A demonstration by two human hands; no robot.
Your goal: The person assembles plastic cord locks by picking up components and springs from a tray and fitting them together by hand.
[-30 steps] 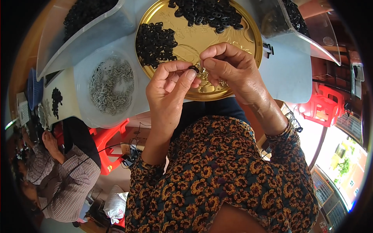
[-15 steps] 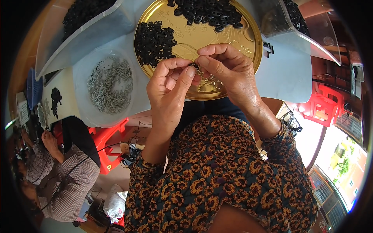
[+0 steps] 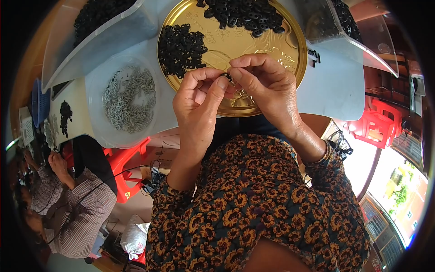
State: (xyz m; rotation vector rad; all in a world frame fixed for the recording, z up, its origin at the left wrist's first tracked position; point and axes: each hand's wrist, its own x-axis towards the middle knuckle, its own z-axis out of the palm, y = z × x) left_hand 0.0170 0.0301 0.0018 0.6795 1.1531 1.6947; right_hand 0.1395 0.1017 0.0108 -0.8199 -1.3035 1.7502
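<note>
both hands meet over the near rim of the round gold tray [image 3: 290, 54] — the left hand [image 3: 199, 97] and right hand [image 3: 267, 86] pinch one small black ring [image 3: 227, 77] between thumb and fingertips. heaps of black rings [image 3: 181, 45] lie on the tray; a clear bowl of grey metal pieces [image 3: 129, 104] sits to the left.

Both forearms rise from the lower edge. The left hand [image 3: 199, 97] and right hand [image 3: 267, 86] meet fingertip to fingertip, thumbs and forefingers pinched together, remaining fingers curled.
</note>
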